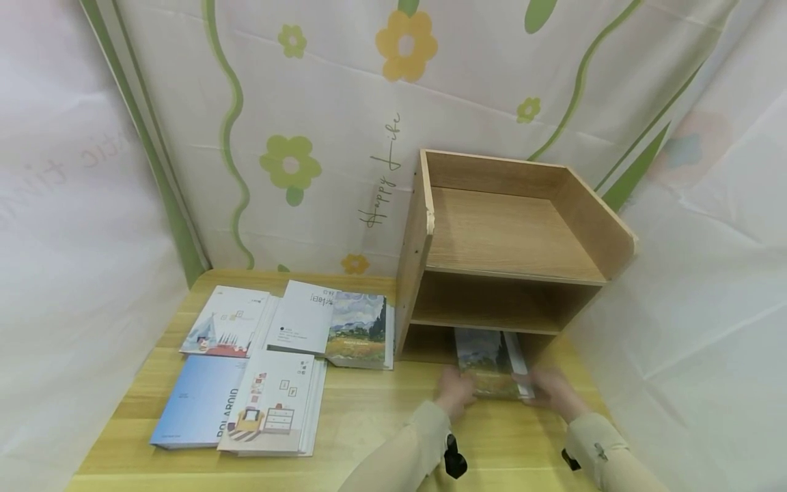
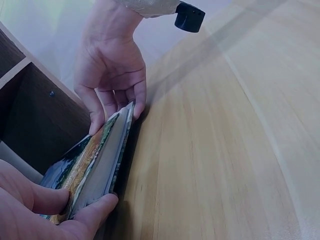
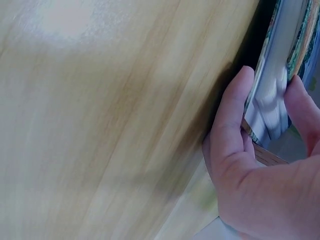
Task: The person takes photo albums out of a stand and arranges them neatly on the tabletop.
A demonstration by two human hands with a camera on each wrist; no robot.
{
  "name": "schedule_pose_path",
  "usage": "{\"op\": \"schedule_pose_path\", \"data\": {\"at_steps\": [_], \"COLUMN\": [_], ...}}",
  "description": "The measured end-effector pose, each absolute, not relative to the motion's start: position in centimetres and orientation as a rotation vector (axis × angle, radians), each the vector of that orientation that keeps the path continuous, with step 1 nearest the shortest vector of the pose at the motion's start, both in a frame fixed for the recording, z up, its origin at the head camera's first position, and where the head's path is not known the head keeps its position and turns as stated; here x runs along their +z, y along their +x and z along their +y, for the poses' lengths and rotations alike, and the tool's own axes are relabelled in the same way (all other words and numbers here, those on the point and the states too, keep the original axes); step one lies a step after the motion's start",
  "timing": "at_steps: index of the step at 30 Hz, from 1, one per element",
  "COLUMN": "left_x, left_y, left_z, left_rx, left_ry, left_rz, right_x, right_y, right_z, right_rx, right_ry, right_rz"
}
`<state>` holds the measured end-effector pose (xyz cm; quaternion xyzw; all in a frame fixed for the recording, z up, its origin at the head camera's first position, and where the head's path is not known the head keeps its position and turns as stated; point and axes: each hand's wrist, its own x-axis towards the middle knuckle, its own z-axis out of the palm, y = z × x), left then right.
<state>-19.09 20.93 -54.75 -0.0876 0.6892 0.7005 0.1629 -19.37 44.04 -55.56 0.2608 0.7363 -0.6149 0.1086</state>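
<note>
A thick book (image 1: 486, 365) with a painted landscape cover lies partly inside the bottom compartment of the wooden shelf (image 1: 424, 225), its near end sticking out over the table. My left hand (image 1: 455, 391) pinches its near left corner, thumb on the cover and fingers at the underside in the left wrist view. At the opposite near corner my right hand (image 1: 553, 391) grips the book the same way. The right wrist view shows the page block (image 3: 272, 95) between the thumb and fingers of that hand. The far end of the book is hidden under the middle board.
On the left of the table (image 1: 369, 424) lie several books: a white one with a tent (image 1: 224, 321), a blue POLAROID one (image 1: 197, 400), a white one with furniture (image 1: 270, 403), a plain white one (image 1: 301, 318) and a landscape one (image 1: 358, 328). Flowered curtains (image 1: 332, 102) surround the table.
</note>
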Motion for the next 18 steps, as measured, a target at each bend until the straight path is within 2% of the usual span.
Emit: {"op": "schedule_pose_path", "data": {"at_steps": [18], "left_x": [-54.87], "left_y": [-18.82], "left_z": [20.58], "left_rx": [1.982], "left_ry": [-0.235], "left_rz": [1.969], "right_x": [-55.37], "right_y": [-18.57], "right_z": [43.68], "right_rx": [-1.785], "right_ry": [0.738], "right_rz": [2.189]}}
